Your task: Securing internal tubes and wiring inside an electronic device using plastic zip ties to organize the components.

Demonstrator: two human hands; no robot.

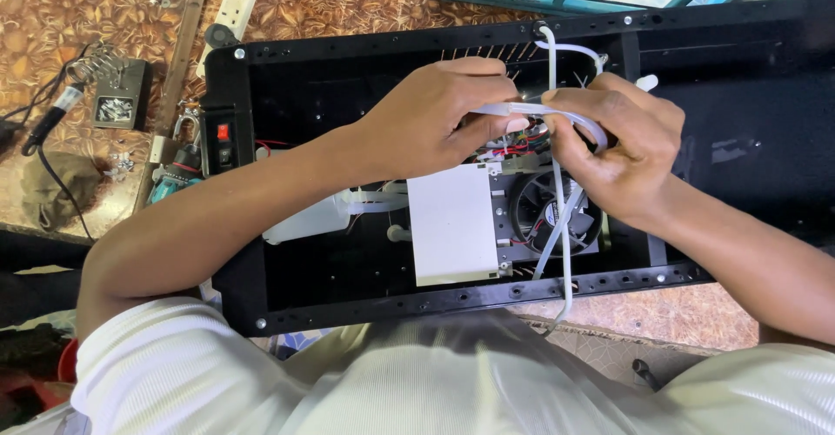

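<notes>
Tube [522, 110], clear, pinched between left hand [435, 117] and right hand [613, 143] over an open black case [748, 96] (rim near all round). Below them: one fan [548, 213], one white block [452, 224].

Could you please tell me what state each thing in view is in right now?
Black casing: opened, insides exposed.
Clear tube: bent, pinched by both hands.
Left hand: fingers closed on tube.
Right hand: fingers closed on tube.
Cooling fan: uncovered; spinning or not, cannot tell.
Soldering iron stand: upright on table.
</notes>
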